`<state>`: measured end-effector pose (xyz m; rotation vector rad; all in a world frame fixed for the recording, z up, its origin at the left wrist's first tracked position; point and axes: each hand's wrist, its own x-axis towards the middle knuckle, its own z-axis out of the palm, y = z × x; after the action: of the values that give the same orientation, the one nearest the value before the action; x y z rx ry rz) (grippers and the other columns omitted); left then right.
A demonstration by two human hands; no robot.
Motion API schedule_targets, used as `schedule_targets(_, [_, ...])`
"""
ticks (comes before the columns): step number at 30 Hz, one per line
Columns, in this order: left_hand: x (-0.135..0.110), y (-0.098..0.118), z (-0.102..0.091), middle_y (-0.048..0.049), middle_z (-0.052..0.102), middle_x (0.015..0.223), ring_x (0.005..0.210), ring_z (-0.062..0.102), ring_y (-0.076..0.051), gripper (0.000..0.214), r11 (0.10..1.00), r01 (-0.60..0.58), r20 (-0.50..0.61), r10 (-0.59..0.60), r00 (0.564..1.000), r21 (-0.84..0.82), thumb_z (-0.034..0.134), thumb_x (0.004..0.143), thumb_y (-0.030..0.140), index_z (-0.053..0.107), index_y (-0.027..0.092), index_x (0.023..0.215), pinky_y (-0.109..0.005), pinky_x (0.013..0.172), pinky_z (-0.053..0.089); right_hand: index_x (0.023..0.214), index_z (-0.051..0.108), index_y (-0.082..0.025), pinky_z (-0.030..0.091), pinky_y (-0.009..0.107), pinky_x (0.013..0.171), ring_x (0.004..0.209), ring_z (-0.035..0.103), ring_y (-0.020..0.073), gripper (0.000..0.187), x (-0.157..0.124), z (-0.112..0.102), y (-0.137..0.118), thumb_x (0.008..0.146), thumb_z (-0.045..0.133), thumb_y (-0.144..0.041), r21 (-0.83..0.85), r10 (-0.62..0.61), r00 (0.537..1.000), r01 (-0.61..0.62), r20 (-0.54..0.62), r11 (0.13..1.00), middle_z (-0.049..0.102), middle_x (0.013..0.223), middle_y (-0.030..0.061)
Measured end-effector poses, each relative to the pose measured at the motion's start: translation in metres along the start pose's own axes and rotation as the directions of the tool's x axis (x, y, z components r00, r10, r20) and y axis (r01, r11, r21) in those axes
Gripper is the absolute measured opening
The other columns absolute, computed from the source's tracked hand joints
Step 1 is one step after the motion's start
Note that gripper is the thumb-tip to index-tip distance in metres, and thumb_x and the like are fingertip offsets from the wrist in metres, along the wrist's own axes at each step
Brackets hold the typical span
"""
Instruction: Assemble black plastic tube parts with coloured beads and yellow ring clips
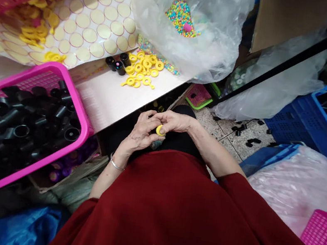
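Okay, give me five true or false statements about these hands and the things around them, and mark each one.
1. The right hand holds a yellow piece. True.
2. The basket at lower left is green. False: the basket is pink and holds black parts.
3. A bracelet circles the wrist of the left hand. True.
4. Loose yellow rings lie on the table. True.
5. The sleeves are white. False: the sleeves are dark red.
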<state>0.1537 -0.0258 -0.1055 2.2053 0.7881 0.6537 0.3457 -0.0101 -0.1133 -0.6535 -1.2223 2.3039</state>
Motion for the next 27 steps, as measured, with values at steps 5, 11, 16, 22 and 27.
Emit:
schedule_targets(5, [0.002, 0.0, 0.002, -0.0088, 0.066, 0.101, 0.119, 0.045, -0.031, 0.034, 0.998, -0.03, 0.004, 0.03, 1.0, 0.058, 0.055, 0.087, 0.05, 0.07, 0.022, 0.098, -0.053, 0.106, 0.033, 0.092, 0.062, -0.013, 0.047, 0.018, 0.065, 0.074, 0.058, 0.0077, 0.049, 0.0, 0.0, -0.004, 0.048, 0.084, -0.015, -0.074, -0.027, 0.999, 0.025, -0.029, 0.997, 0.064, 0.081, -0.0045])
schedule_targets(11, [0.001, 0.002, 0.002, -0.0081, 0.067, 0.101, 0.123, 0.043, -0.032, 0.02, 0.988, 0.006, 0.035, -0.011, 0.999, 0.154, 0.058, 0.085, 0.038, 0.07, 0.023, 0.094, -0.06, 0.112, 0.022, 0.082, 0.061, -0.013, 0.046, 0.02, 0.057, 0.063, 0.056, 0.0084, 0.04, 0.004, 0.008, 0.005, 0.047, 0.082, -0.017, -0.011, -0.082, 0.984, 0.081, -0.157, 0.997, 0.062, 0.07, -0.0055])
schedule_targets(16, [0.001, -0.007, -0.002, -0.0089, 0.068, 0.102, 0.119, 0.047, -0.032, 0.019, 0.988, 0.012, 0.027, -0.016, 1.0, 0.157, 0.06, 0.085, 0.035, 0.069, 0.022, 0.095, -0.057, 0.105, 0.033, 0.092, 0.06, -0.014, 0.048, 0.023, 0.065, 0.072, 0.059, 0.0108, 0.049, 0.014, 0.013, 0.019, 0.049, 0.082, -0.023, 0.032, -0.127, 0.955, 0.141, -0.268, 0.989, 0.064, 0.082, -0.0026])
schedule_targets(22, [0.006, -0.022, -0.021, -0.008, 0.068, 0.103, 0.107, 0.058, -0.024, 0.029, 0.998, -0.053, -0.175, 0.047, 0.983, -0.03, 0.071, 0.077, 0.04, 0.067, 0.021, 0.099, -0.043, 0.092, 0.049, 0.089, 0.06, -0.016, 0.044, 0.029, 0.075, 0.081, 0.054, 0.0148, 0.027, 0.022, -0.005, 0.017, 0.069, 0.073, -0.027, -0.656, -0.385, 0.845, 0.056, -0.37, 0.753, 0.06, 0.087, 0.0011])
schedule_targets(27, [0.03, -0.057, -0.053, -0.0062, 0.066, 0.095, 0.09, 0.06, -0.021, 0.022, 0.952, 0.305, -0.648, -0.237, 0.724, -0.008, 0.065, 0.076, 0.034, 0.066, 0.02, 0.092, -0.035, 0.076, 0.05, 0.092, 0.062, -0.014, 0.04, 0.034, 0.081, 0.092, 0.054, 0.0236, 0.025, 0.036, -0.016, 0.013, 0.084, 0.064, -0.038, -0.925, -0.361, 0.853, -0.33, -0.378, 0.188, 0.065, 0.097, 0.0129])
